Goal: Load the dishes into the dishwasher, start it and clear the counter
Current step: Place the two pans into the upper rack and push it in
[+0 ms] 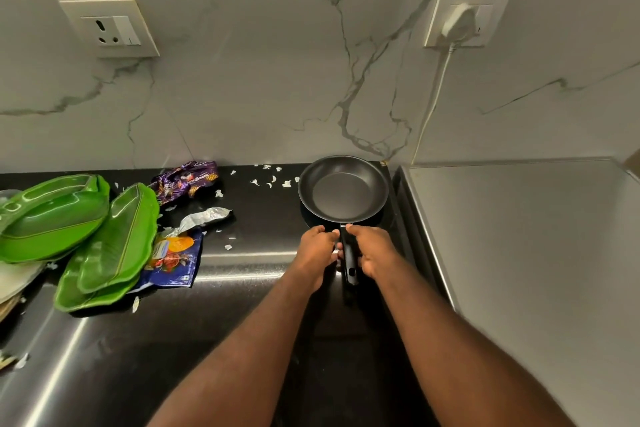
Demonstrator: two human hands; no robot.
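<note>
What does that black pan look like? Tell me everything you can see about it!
The frying pan is round and black, with a smooth, empty, clean-looking inside. Its straight black handle points toward the person and has a hole at its end. It sits level over the dark counter near the marble wall. The left hand and right hand grip the handle from either side. Whether it rests on the counter or is lifted is unclear.
</note>
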